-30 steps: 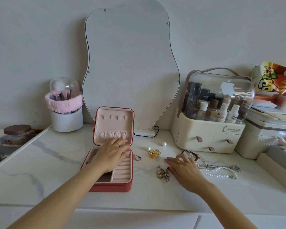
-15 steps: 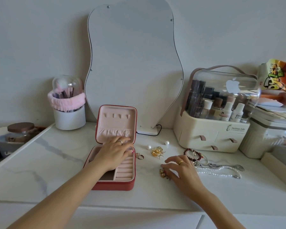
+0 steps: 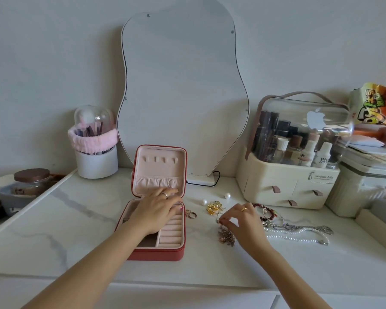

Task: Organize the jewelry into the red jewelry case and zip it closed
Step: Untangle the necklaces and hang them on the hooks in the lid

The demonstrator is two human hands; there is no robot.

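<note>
Early stage | open red zip-around jewelry case (image 3: 156, 253) showing no jewelry inside | left hand (image 3: 158, 210) lying flat-fingered on it | right hand (image 3: 243, 221) pinching small silvery piece (image 3: 218, 220) right of case | 2 pearls (image 3: 205, 202), necklaces (image 3: 299, 233) waiting.

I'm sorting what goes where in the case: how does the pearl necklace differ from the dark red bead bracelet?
The pearl necklace is white with small beads and lies stretched out in long strands; the dark red bead bracelet has larger beads and curls in a loop. The necklace lies nearer the table's front edge, the bracelet farther back by the right hand. Both lie outside the red jewelry case.
</note>
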